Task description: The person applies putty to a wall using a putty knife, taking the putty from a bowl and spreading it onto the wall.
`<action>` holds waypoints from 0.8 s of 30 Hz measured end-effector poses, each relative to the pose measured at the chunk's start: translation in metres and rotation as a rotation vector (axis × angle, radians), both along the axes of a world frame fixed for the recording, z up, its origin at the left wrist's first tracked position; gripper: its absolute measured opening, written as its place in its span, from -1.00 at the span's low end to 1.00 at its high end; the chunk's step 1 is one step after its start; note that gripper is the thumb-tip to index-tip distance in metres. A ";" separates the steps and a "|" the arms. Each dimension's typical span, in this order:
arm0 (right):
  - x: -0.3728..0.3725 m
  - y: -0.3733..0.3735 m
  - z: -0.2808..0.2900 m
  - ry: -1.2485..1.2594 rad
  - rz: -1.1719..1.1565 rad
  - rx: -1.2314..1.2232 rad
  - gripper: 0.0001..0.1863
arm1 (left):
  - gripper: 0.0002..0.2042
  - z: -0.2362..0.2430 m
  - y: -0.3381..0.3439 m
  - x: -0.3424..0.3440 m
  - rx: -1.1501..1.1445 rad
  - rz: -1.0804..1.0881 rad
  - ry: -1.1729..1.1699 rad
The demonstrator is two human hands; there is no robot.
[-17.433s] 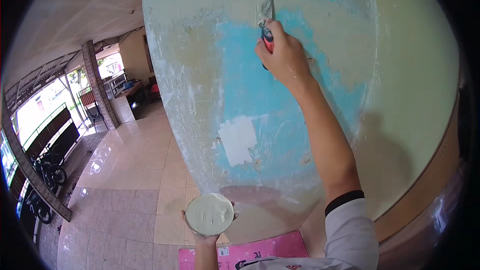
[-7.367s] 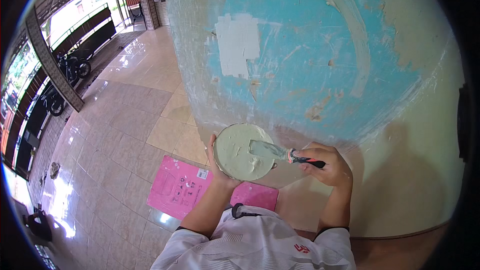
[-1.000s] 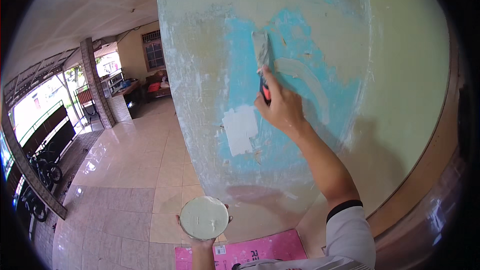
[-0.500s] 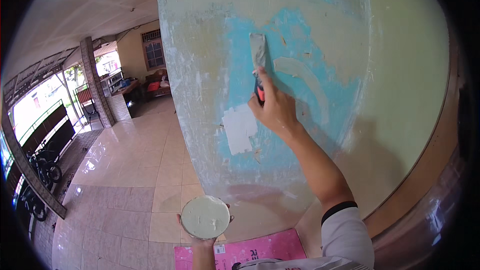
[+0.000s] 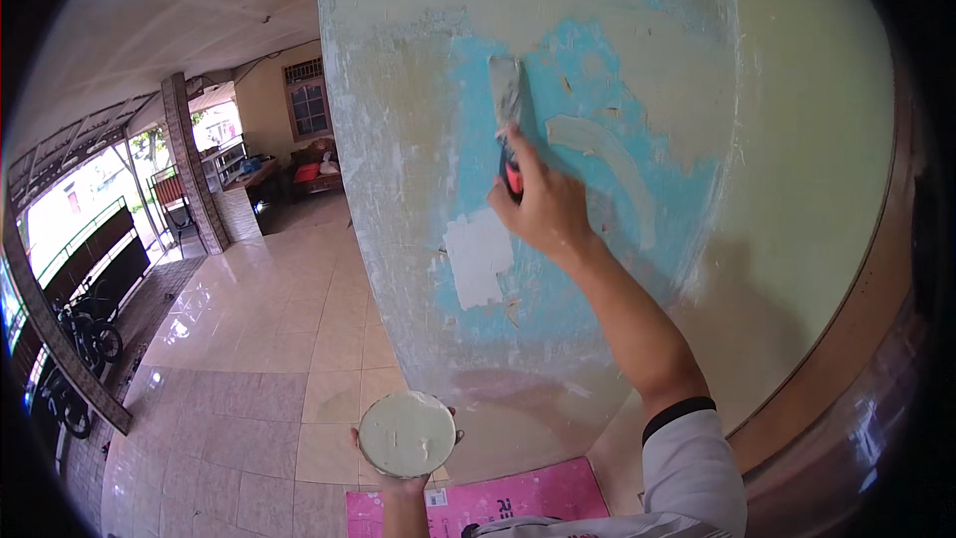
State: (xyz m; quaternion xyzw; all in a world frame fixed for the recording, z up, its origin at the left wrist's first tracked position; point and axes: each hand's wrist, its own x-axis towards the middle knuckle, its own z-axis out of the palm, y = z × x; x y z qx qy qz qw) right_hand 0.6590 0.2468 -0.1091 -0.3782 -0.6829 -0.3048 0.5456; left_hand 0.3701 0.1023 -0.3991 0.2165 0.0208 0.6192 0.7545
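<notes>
My right hand (image 5: 546,201) grips a putty knife (image 5: 509,90) by its black and red handle, blade pointing up. Grey-green putty coats the blade, which lies at the wall (image 5: 398,139) over a patch of bright blue old paint. A curved smear of putty (image 5: 612,159) is right of the blade, and a white patch (image 5: 478,257) sits below it. Low on the left, my left hand (image 5: 406,484) supports a round disc-like lid (image 5: 408,435) from beneath, fingers curled round its rim. Pale putty covers the lid's face, with small lumps on it.
A pink printed sheet (image 5: 488,503) lies on the floor at the wall's foot. Glossy tiles (image 5: 269,309) stretch left toward a pillar (image 5: 194,164), a bicycle (image 5: 95,334) and a fence. Pale green wall (image 5: 807,139) continues past the corner on the right.
My right hand and the putty knife have shifted slightly up and left along the wall. My left hand with the lid has stayed almost still.
</notes>
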 end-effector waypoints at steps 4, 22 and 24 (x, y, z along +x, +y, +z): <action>0.016 0.005 0.070 0.060 -0.100 0.050 -0.31 | -0.05 0.003 0.000 0.003 -0.035 -0.011 -0.055; 0.024 0.021 0.084 0.107 -0.130 0.066 -0.29 | -0.03 0.006 0.002 0.010 -0.062 -0.047 -0.117; 0.015 0.026 0.057 0.071 -0.125 0.047 -0.29 | -0.02 0.007 -0.002 0.007 -0.069 -0.009 -0.074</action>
